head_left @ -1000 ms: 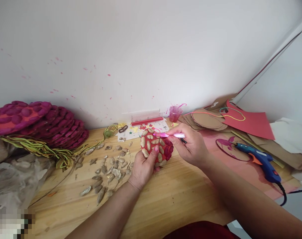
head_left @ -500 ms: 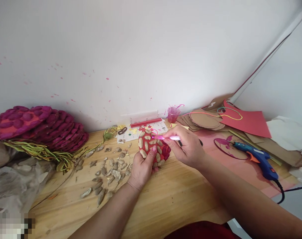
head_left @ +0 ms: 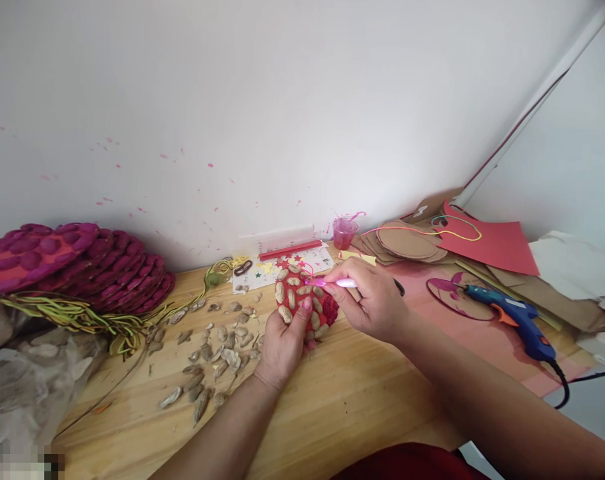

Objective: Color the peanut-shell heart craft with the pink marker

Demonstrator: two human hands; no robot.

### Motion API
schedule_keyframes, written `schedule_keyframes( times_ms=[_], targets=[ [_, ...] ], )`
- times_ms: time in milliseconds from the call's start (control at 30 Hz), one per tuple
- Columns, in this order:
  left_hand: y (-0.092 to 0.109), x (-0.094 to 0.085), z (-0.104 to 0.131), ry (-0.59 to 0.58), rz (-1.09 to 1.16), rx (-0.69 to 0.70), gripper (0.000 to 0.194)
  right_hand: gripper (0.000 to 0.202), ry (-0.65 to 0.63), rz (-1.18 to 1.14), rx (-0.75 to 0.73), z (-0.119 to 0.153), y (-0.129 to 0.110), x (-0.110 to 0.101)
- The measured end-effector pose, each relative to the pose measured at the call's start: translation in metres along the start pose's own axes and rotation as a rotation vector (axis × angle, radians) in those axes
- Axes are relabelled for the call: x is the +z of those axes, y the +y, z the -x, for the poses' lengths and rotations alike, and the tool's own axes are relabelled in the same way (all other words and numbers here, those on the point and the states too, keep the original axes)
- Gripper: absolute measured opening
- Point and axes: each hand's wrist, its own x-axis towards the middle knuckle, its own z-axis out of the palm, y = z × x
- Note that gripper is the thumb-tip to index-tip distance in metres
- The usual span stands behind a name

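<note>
A red disc (head_left: 297, 298) covered with peanut shells is held at its lower edge by my left hand (head_left: 285, 343), thumb on top. Its right part is coloured dark pink. My right hand (head_left: 370, 300) grips a white-handled brush (head_left: 343, 283) whose pink tip touches a shell near the disc's upper middle. Loose peanut shells (head_left: 227, 353) lie on the table left of the disc. Behind the hands stands a clear cup (head_left: 344, 233) with pink paint in it.
Stacked purple-red discs (head_left: 82, 267) with green-yellow cords stand at the left, above a plastic bag (head_left: 27, 380). At the right lie cardboard circles (head_left: 407, 240), red paper (head_left: 487, 243) and a blue glue gun (head_left: 527, 327). Paper stars (head_left: 295, 261) lie near the wall.
The view has shifted slightly. The brush tip has moved a little to the right and down over the disc. Both hands keep their hold.
</note>
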Motion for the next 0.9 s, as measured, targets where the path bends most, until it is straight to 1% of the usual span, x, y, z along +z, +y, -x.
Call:
schedule_keyframes(
  times_ms=[167, 333, 500, 633, 800, 900],
  targets=[
    [-0.0016, -0.0004, 0.0005, 0.005, -0.015, -0.017, 0.058, 0.005, 0.021, -0.006, -0.016, 0.0007, 0.0002, -0.0006],
    [-0.0037, -0.0002, 0.0014, -0.024, -0.039, 0.017, 0.058, 0.005, 0.085, -0.012, -0.007, -0.0014, -0.0011, -0.0033],
    [-0.0055, 0.0005, 0.0019, -0.017, -0.044, 0.053, 0.058, 0.005, 0.062, -0.01, 0.003, -0.0012, -0.0028, -0.0044],
    [-0.0069, -0.0001, 0.0016, 0.001, -0.038, 0.041, 0.058, 0.004, 0.044, -0.021, -0.003, -0.0007, -0.0029, -0.0053],
    [-0.0085, -0.0006, 0.0018, -0.014, -0.063, 0.045, 0.058, 0.003, 0.088, -0.042, -0.003, -0.0023, -0.0019, -0.0067],
    [-0.009, -0.0006, 0.0017, -0.005, -0.073, 0.049, 0.059, 0.003, 0.087, -0.048, -0.005, -0.0031, -0.0005, -0.0065]
  ],
)
